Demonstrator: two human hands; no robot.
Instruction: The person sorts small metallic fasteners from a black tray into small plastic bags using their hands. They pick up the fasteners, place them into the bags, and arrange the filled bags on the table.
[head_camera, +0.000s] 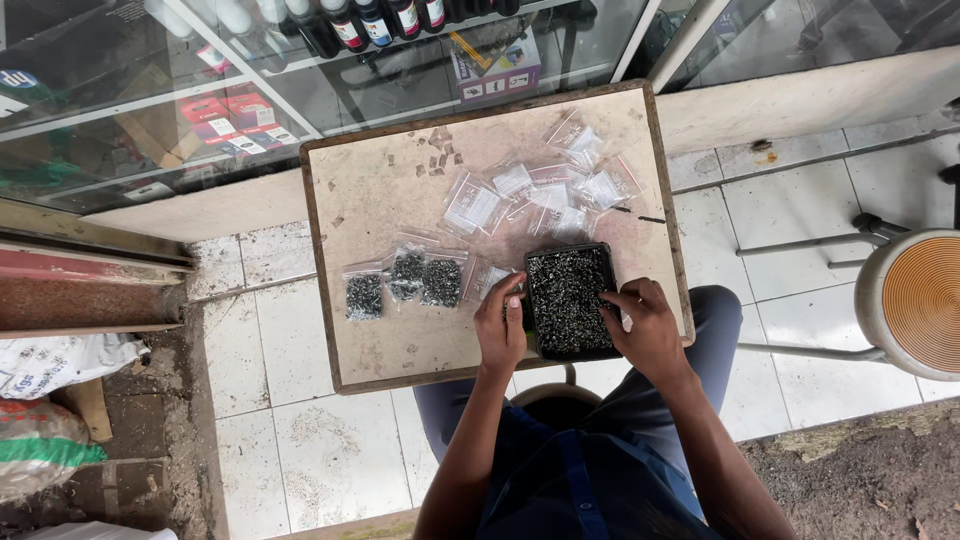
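The left hand (500, 325) steadies the black tray (568, 300) of small screws while the right hand (645, 325), fingers curled narrow, picks at its edge, likely sorting; next calls for pinching a few screws.

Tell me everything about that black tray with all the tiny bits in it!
The black tray is a shallow rectangle, plastic by the look of it, filled nearly to its rim with small dark and silvery metal pieces, likely screws. It lies flat near the front right edge of the worn wooden table. The left hand rests against its left side, and the right hand touches its right edge, fingers on the pieces. Clear little bags lie just behind it.
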